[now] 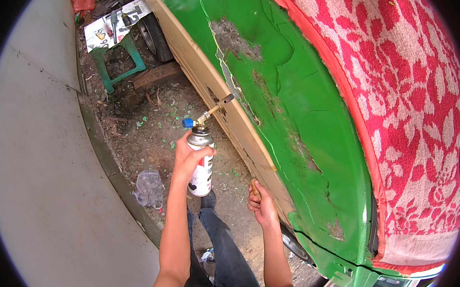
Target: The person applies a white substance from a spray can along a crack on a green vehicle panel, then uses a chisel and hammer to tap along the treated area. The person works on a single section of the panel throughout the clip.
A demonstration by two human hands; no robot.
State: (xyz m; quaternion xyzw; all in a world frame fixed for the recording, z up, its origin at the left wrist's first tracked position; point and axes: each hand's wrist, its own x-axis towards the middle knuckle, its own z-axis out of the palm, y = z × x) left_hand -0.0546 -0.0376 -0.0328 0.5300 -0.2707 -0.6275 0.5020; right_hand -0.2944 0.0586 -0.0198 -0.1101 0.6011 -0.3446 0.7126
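Observation:
My left hand [186, 159] is wrapped round a white gas canister with a blowtorch head [202, 165]. The torch has a blue knob [188, 123] and a brass tube whose dark nozzle [226, 99] points up and right, close to the car's beige lower sill [241, 124]. No flame can be made out. Lower and to the right, my right hand [264, 206] is closed on a wooden handle [255, 188]; the rest of that tool is hidden. Beside both hands runs a green car panel [314, 127], its paint cracked and lifted, with rough grey-brown patches [236, 39] showing.
A red-and-pink flowered cloth [408, 116] covers the car's right side. At left stands a pale wall [33, 133]. On the dirt floor are a green stool [107, 76], a white board with tools [107, 30], a clear plastic bag [149, 188] and green paint flakes.

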